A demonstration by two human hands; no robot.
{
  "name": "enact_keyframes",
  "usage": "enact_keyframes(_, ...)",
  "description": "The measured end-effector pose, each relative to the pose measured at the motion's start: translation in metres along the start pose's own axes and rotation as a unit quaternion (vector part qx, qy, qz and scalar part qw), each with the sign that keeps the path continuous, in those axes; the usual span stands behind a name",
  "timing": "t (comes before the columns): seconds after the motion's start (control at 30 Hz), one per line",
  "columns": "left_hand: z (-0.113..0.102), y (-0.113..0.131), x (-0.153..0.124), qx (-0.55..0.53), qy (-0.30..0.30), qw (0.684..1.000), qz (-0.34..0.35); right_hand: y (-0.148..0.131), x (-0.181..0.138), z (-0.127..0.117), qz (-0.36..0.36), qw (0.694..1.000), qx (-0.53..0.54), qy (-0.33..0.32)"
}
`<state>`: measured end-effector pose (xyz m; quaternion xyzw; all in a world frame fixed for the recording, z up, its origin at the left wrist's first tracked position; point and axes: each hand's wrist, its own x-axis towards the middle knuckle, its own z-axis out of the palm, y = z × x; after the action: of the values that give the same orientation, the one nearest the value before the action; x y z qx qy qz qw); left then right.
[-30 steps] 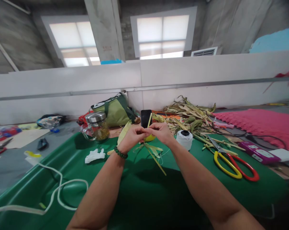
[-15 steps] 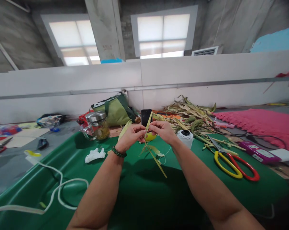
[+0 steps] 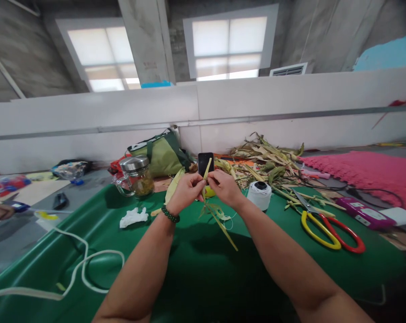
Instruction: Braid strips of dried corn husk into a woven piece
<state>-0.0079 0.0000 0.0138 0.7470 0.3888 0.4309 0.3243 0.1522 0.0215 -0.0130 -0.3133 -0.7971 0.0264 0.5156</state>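
My left hand (image 3: 185, 192) and my right hand (image 3: 225, 187) meet above the green table cover (image 3: 196, 269), both pinched on a small bundle of yellow-green leaf strips (image 3: 214, 211). One strip sticks up between the fingers; longer strips and a thin white thread hang down below the hands. A small yellow round thing (image 3: 209, 192) lies just behind the fingers, mostly hidden. A beaded bracelet (image 3: 170, 214) circles my left wrist.
A white thread spool (image 3: 259, 194) stands right of my hands, with yellow and red scissors (image 3: 327, 226) further right. Behind lie a heap of dried leaves (image 3: 263, 159), a black phone (image 3: 205, 163), a glass jar (image 3: 136, 177), a green bag (image 3: 161, 154). White cord (image 3: 85, 264) loops at left.
The hands have kept working the leaf strips, shifting slightly; the upright strip now shows between the fingers. Another person's hand has come in at the far left edge.
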Motion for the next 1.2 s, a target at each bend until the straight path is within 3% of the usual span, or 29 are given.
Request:
enact_keyframes(0.2, 0.001, 0.003, -0.002, -0.058, -0.032, 0.997, -0.032, 0.014, 0.0, 0.001, 0.027, 0.997, -0.041, 0.058)
enact_keyframes(0.3, 0.001, 0.005, -0.003, -0.077, -0.046, 0.995, -0.041, 0.029, 0.005, -0.01, 0.117, 0.984, 0.001, 0.135)
enact_keyframes(0.43, 0.0, 0.004, -0.002, -0.073, -0.033, 0.996, -0.042, 0.038, 0.011, -0.027, 0.249, 0.932, 0.121, 0.235)
enact_keyframes(0.5, -0.001, 0.003, -0.001, -0.061, -0.021, 0.997, -0.033, 0.03, 0.013, -0.029, 0.256, 0.93, 0.186, 0.188)
enact_keyframes(0.6, 0.0, 0.003, -0.001, -0.031, -0.03, 0.999, -0.01, 0.009, 0.011, -0.024, 0.213, 0.943, 0.255, 0.024)
enact_keyframes(0.67, 0.0, 0.004, -0.001, -0.014, -0.045, 0.999, 0.011, -0.002, 0.01, -0.019, 0.194, 0.944, 0.265, -0.036)
enact_keyframes(0.83, -0.003, 0.007, -0.002, 0.031, -0.044, 0.997, 0.059, -0.002, 0.009, -0.017, 0.216, 0.928, 0.3, -0.054)
enact_keyframes(1.0, -0.002, 0.003, 0.0, 0.072, -0.02, 0.995, 0.062, 0.001, 0.009, -0.019, 0.231, 0.919, 0.319, -0.028)
enact_keyframes(1.1, 0.002, 0.0, 0.001, 0.049, 0.011, 0.997, 0.057, -0.003, 0.009, -0.017, 0.226, 0.931, 0.283, -0.038)
enact_keyframes(1.2, 0.003, -0.002, 0.001, 0.001, -0.001, 0.999, 0.036, -0.007, 0.009, -0.015, 0.23, 0.928, 0.289, -0.041)
